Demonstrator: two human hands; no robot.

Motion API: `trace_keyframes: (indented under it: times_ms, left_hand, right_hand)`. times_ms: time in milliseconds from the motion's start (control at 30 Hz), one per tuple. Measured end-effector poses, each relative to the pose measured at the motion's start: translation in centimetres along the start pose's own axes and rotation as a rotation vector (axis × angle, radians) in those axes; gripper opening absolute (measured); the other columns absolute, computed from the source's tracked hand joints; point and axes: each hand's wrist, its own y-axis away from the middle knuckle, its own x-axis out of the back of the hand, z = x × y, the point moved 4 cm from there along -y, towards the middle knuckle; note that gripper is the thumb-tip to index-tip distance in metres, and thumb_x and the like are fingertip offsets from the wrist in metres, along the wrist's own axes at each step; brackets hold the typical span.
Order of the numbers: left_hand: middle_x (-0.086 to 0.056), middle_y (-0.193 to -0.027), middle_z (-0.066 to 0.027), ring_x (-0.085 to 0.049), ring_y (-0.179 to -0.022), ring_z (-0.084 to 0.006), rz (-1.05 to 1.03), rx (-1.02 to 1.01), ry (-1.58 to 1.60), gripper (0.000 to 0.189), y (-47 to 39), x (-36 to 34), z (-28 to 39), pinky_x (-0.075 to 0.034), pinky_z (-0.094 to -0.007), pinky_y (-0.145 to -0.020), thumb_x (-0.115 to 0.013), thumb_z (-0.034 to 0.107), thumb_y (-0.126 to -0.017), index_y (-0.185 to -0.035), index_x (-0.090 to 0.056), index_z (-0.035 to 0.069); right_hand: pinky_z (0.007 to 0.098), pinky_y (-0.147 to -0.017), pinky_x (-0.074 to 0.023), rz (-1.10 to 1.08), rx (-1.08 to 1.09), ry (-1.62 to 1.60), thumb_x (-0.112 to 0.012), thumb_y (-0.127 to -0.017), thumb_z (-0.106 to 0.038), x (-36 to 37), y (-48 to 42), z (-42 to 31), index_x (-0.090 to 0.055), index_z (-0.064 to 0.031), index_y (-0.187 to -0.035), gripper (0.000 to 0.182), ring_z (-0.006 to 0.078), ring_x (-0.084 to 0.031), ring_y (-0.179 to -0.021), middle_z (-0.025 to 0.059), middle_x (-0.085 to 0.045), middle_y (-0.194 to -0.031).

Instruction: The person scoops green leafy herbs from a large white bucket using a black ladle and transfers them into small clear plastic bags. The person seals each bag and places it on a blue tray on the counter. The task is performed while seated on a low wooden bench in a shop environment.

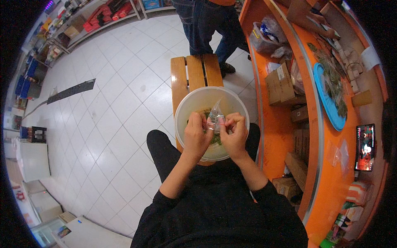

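Observation:
Both hands work over a round whitish plastic tub that stands on a slatted wooden bench between my knees. A small clear plastic zip bag with a red line near its seal is pinched between them. My left hand grips the bag's left side with fingers and thumb. On its other side, my right hand pinches the bag near the red line. Below, green leafy bits lie in the tub, partly hidden by my hands.
A person in jeans stands beyond the bench. Along my right runs an orange counter, with a blue oval tray near bagged dried leaves, clear bags and a lit phone. Cardboard boxes fill its lower shelf.

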Motion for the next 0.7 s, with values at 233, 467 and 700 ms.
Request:
trace_keyframes:
  times_ms: [233, 467, 700]
  left_hand:
    - [-0.050, -0.073, -0.0127, -0.055, -0.064, -0.0262, 0.121, 0.024, 0.067, 0.014, -1.1, 2.1, -0.8, -0.044, -0.0334, -0.055, -0.063, -0.004, -0.075, -0.082, -0.050, 0.001]
    - [-0.059, -0.080, -0.0062, -0.061, -0.069, -0.0117, -0.206, 0.337, 0.640, 0.007, -0.4, 2.2, -1.2, -0.052, -0.0250, -0.061, -0.061, -0.002, -0.081, -0.084, -0.055, 0.000]
    - [-0.059, -0.078, -0.0078, -0.062, -0.067, -0.0129, -0.107, 0.399, 0.543, 0.007, 0.0, 2.5, -2.9, -0.053, -0.0255, -0.062, -0.061, -0.004, -0.078, -0.082, -0.055, -0.001]
  right_hand:
    - [0.0278, -0.060, -0.0443, -0.241, -0.051, -0.111, -0.067, -0.077, -0.003, -0.3, -0.2, -2.7, -0.044, -0.0054, -0.093, 0.028, 0.0167, -0.051, -0.069, 0.0073, -0.050, -0.092]
    - [0.0257, -0.078, -0.0454, -0.415, -0.453, -0.567, -0.067, -0.082, -0.023, 0.7, -3.1, 0.9, -0.050, -0.0048, -0.109, 0.037, 0.0117, -0.052, -0.095, 0.0067, -0.054, -0.108]
    - [0.0305, -0.077, -0.0422, -0.298, -0.362, -0.054, -0.072, -0.077, -0.017, 2.2, -2.9, 2.4, -0.051, -0.0053, -0.101, 0.034, 0.0155, -0.050, -0.089, 0.0071, -0.053, -0.099]
